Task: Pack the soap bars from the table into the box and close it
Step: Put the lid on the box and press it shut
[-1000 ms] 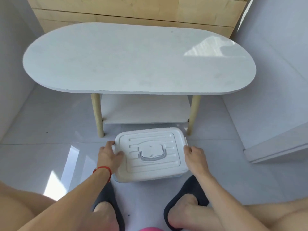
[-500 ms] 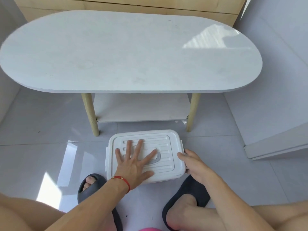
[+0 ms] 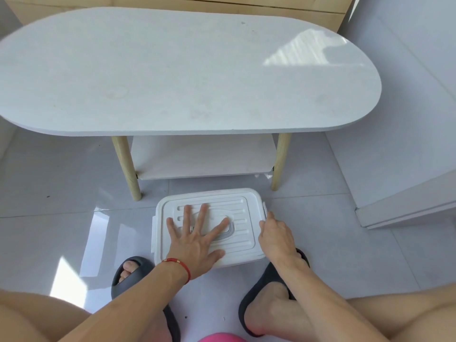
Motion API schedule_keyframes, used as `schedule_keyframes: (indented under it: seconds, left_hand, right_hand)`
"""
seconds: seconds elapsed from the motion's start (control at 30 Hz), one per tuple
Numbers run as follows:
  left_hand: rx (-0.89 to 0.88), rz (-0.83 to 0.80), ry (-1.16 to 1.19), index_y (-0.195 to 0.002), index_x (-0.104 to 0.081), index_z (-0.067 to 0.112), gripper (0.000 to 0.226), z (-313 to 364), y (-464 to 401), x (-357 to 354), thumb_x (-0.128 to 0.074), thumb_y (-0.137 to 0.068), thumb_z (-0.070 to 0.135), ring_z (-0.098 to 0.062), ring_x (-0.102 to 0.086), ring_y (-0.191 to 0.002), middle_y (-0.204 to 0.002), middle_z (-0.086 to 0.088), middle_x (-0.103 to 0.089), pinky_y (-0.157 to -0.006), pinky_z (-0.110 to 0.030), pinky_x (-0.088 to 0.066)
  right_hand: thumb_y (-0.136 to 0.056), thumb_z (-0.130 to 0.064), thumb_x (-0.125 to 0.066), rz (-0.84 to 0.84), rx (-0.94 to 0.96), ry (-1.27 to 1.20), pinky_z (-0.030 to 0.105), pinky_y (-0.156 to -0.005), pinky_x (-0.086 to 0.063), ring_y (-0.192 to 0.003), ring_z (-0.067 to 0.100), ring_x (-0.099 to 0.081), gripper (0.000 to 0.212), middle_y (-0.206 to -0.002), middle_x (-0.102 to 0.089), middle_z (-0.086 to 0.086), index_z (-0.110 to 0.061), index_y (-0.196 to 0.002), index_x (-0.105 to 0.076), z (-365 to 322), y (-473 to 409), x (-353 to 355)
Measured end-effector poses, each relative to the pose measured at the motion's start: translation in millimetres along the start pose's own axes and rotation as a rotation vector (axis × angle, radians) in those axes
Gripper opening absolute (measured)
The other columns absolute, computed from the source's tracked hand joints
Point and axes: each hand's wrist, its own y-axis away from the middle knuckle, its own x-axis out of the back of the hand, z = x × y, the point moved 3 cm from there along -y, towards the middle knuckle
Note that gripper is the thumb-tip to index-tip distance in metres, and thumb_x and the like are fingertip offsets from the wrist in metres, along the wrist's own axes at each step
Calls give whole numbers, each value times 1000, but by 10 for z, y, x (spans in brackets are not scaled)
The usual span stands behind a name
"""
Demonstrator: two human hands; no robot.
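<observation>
Head view looks down at a person's knees and two dark slippers (image 3: 138, 275) on the grey floor (image 3: 61, 193). Just past the feet sits the white box (image 3: 241, 233), with its lid on. The box is on the floor, near the legs of the desk (image 3: 172, 77).

The left hand (image 3: 197, 240) lies flat on top of the lid. Its fingers (image 3: 186, 215) are spread wide and straight, pressing down over the grey handle (image 3: 228, 234). There is a red string (image 3: 179, 265) on that wrist. The right hand (image 3: 276, 235) is at the right edge of the box, by the side clip (image 3: 264, 208). One finger points up at the clip and the others look curled, but I cannot tell if they hold the clip or just touch it.

Farther away, the desk top shows no soap bars, and neither does the shelf (image 3: 204, 156) under it. So I think the soap is already inside the box, though the lid hides it. The lid looks like it is down all the way round. What is left, I think, is snapping the clips shut. The left clip (image 3: 153, 230) looks flat against the side, but it is too small to be sure.
</observation>
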Motion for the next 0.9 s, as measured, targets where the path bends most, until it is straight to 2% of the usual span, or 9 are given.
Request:
schedule_keyframes:
  seconds: [0.07, 0.13, 0.23, 0.33, 0.43, 0.53, 0.67, 0.8, 0.9]
  left_hand:
    - [-8, -15, 15, -143, 19, 60, 74, 14, 2, 37, -28, -88, 73, -44, 22, -147, -162, -1, 28, -109, -74, 3]
    - [12, 28, 85, -149, -9, 55, 68, -11, -19, 156, -42, -90, 60, -38, 0, -151, -166, 5, 4, -111, -68, -11]
    - [224, 313, 435, -132, -53, 25, 53, -255, -18, 415, -61, -82, 12, -32, -48, -126, -140, -3, -51, -94, -50, -47]
    - [536, 440, 506, -131, -50, 16, 57, -670, 106, 373, -66, -77, 10, -37, -47, -116, -130, -15, -49, -90, -50, -50]
    - [903, 151, 994, -144, -36, 18, 79, -965, 252, 75, -73, -77, 37, -38, -49, -124, -140, -16, -47, -102, -53, -46]
    - [1032, -134, 1560, -122, -57, 8, 67, -973, 350, -43, -78, -73, 49, -35, -65, -103, -116, -13, -65, -90, -55, -55]
    - [962, 62, 1171, -87, -69, 4, 49, -1032, 300, 71, -79, -72, 49, -31, -70, -79, -88, -14, -73, -75, -42, -61]
    - [919, 69, 895, -109, -57, 4, 38, -871, 274, 76, -62, -91, 37, -37, -63, -100, -107, -16, -65, -88, -41, -53]
    - [907, 104, 823, -111, -54, 5, 27, -828, 280, 46, -57, -95, 27, -39, -61, -98, -108, -18, -64, -87, -42, -50]
  right_hand:
    - [-102, -7, -42, -21, 12, 146, 35, -68, -45, -94, 30, -68, 44, -115, -69, 15, 1, -145, -37, -55, 22, 21]
    - [-95, 0, -44, -2, 59, 261, 38, -79, -50, -114, 33, -63, 66, -144, -50, 22, 1, -155, -19, -126, 61, 21]
    - [-98, -18, -47, -26, 229, 262, 54, -105, -43, -149, 47, -16, 79, -167, 4, 20, -19, -161, 0, -324, 201, -71]
    - [-97, -63, -35, -165, 287, 226, 72, -112, -12, -144, 54, 29, 82, -164, 28, 16, -37, -158, 13, -425, 262, -265]
    - [-93, -72, -33, -205, 289, 255, 75, -111, -5, -139, 54, 39, 89, -160, 37, 17, -40, -155, 23, -416, 226, -334]
    - [-93, -73, -32, -199, 291, 275, 75, -111, -6, -139, 55, 38, 90, -160, 37, 17, -40, -154, 25, -404, 209, -344]
    - [-93, -73, -31, -200, 286, 280, 74, -111, -6, -139, 55, 38, 90, -160, 38, 17, -40, -154, 27, -403, 219, -350]
    - [-89, -76, -32, -218, 278, 254, 75, -113, -4, -137, 53, 42, 94, -159, 41, 16, -41, -152, 29, -397, 221, -342]
    - [-68, -92, -38, -263, 297, 225, 74, -112, 0, -132, 48, 51, 117, -154, 48, 13, -44, -150, 29, -358, 232, -317]
